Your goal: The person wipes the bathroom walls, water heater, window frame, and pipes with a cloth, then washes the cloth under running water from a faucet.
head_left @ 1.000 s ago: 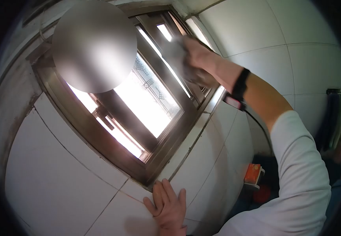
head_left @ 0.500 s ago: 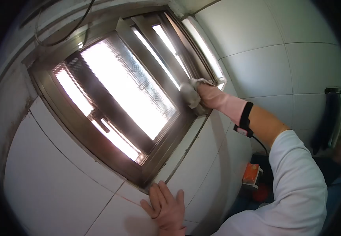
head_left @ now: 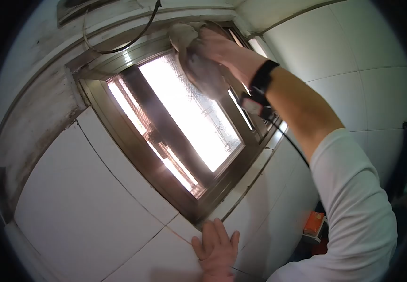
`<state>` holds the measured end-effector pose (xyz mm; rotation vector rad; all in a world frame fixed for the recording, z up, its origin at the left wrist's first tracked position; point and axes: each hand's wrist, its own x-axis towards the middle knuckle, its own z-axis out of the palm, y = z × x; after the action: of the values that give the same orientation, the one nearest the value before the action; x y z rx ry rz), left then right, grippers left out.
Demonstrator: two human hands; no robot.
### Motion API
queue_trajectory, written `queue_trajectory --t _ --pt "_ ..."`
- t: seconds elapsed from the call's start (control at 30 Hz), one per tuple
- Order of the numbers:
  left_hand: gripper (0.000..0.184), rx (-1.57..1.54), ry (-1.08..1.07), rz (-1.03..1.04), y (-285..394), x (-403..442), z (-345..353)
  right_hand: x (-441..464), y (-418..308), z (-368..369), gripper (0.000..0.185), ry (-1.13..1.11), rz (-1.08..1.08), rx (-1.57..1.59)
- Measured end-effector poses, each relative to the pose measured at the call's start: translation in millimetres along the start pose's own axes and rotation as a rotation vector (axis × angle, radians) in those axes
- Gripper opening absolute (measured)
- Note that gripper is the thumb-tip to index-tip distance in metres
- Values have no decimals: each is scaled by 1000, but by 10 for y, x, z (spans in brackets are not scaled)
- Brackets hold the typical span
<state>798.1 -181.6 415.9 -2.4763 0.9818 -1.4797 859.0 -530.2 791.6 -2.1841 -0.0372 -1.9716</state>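
Head view shows the right hand (head_left: 213, 46) gripping a cloth (head_left: 202, 77) over the window (head_left: 127, 146), while the left hand (head_left: 218, 251), fingers apart, rests on wall tiles (head_left: 133, 235), probably for balance.

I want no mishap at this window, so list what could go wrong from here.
The cord trailing from the right wrist might snag on the window frame.
The cloth in the right hand could catch on a frame edge.
The left hand, flat against the tiles, might slip if leaned on.
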Motion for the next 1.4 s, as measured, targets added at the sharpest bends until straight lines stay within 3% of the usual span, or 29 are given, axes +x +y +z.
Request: queue_trajectory --t 0.07,0.13,0.2,0.3,0.37,0.47,0.53,0.57,0.6,0.67,0.7,0.73,0.8,0.9,1.0,1.03,1.2,1.3,1.33,1.4 --pt "70 -34 -40 -13 18 13 -60 132 -8 380 50 -43 -58 -225" --pt "71 -39 -28 1 12 -10 -61 -209 173 614 51 109 -145 -72" --pt "72 -53 -14 0 12 7 -70 -666 298 731 41 151 -24 531" --pt "74 -77 -29 9 27 32 -105 -1631 35 330 30 -208 313 1911" --pt "74 -73 -70 14 13 45 -134 -2119 -42 130 34 -223 608 1722" --pt "73 -125 -44 1 14 43 -126 -2113 20 -2 35 -301 720 1673" --pt "70 -122 -30 15 -17 36 -114 -1512 9 -107 32 -108 644 1683" --pt "69 -120 -32 22 -14 27 -115 -1199 81 -81 27 -29 375 892" --pt "68 -105 -13 22 -10 31 -139 -886 157 -54 24 132 311 22" --pt "66 -69 24 22 7 70 -196 -156 231 2 27 187 47 2" --pt "66 -53 56 30 5 65 -174 276 400 187 33 172 63 114" --pt "66 -37 87 36 3 50 -137 278 103 198 33 35 -55 -270" --pt "65 -46 129 55 -18 64 -118 114 -1027 63 36 189 434 16" --pt "64 -81 104 67 -32 85 -114 145 -1290 138 38 56 291 128" --pt "63 -83 113 53 -2 97 -131 21 -1513 214 37 82 39 219" --pt "63 -65 126 51 7 102 -126 -32 -1619 163 35 -66 138 266" --pt "65 42 130 42 41 77 -124 -349 -1919 27 35 -57 -162 271" --pt "64 27 102 41 26 66 -105 -566 -2006 49 34 -155 -221 174" --pt "64 32 79 30 41 77 -127 -636 -1923 273 31 4 -289 226" --pt "63 47 29 12 58 99 -174 -903 -1904 278 30 -146 -263 216"
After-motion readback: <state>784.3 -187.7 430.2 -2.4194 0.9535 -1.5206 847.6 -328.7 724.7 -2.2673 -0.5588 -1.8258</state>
